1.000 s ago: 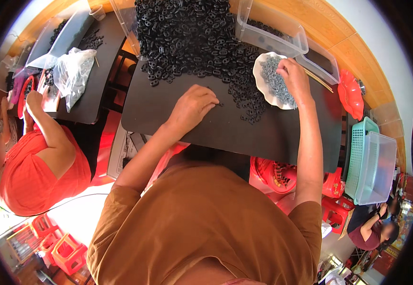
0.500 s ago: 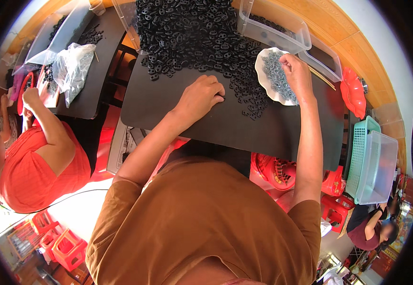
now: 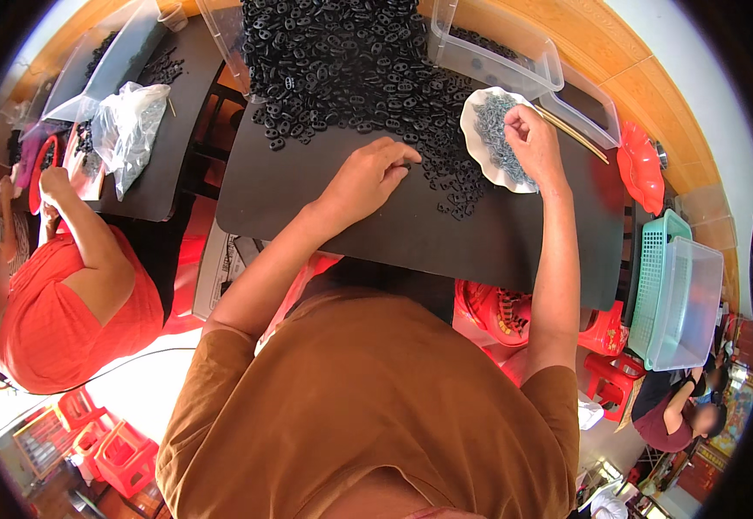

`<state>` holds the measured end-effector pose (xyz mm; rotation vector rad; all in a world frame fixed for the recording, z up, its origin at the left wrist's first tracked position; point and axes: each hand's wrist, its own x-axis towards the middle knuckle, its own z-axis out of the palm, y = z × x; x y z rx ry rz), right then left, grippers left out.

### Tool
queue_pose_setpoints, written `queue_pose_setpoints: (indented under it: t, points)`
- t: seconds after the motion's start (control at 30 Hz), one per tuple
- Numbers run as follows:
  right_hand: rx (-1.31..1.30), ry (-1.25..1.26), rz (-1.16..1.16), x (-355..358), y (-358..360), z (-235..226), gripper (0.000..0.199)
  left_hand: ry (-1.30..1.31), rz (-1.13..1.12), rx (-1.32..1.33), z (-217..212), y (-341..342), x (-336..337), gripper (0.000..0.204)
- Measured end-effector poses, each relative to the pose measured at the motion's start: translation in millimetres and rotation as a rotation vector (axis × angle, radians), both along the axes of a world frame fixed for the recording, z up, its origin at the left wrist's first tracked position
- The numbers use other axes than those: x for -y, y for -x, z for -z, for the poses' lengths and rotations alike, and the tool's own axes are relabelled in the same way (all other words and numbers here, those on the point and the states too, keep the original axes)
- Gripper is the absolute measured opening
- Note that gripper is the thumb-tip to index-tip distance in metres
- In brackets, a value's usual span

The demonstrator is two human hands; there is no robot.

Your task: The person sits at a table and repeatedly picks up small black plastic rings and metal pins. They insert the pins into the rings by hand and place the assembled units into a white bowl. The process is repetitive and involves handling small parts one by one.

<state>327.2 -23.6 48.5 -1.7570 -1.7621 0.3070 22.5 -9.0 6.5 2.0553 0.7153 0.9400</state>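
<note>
My left hand [image 3: 369,180] rests low over the dark table, index finger reaching to the edge of a patch of small black pieces [image 3: 456,183]. Its other fingers are curled, and what lies between thumb and fingers is too small to make out. Over a white scalloped dish [image 3: 473,149], my right hand [image 3: 535,149] is closed with thumb and fingertips drawn together. Small grey, thin pieces [image 3: 496,130] fill the dish; anything in that pinch is hidden. Beyond my left hand spreads a big heap of black oval pieces with holes [image 3: 333,69].
Clear plastic bins [image 3: 497,65] stand behind the dish, with chopsticks [image 3: 573,134] beside it. A red dish [image 3: 640,169] and a green basket [image 3: 657,285] are at right. Leftward, a person in red [image 3: 73,294] works at another table holding a plastic bag [image 3: 132,130].
The left index finger has stretched out toward the small black pieces. My right hand stays over the dish, its wrist slightly turned. The view has shifted a little.
</note>
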Motion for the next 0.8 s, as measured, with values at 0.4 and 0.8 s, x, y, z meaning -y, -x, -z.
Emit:
queue_pose_setpoints:
  t: [0.4,0.8]
  points:
    - [0.235,-0.04,-0.03,-16.1,26.9,4.1,0.011,0.541,0.097,0.152,-0.7,-13.6,-33.2,0.014]
    - [0.254,-0.038,-0.064,-20.9,26.3,16.3,0.007,0.885,0.186,0.464,7.1,-30.5,-47.3,0.013]
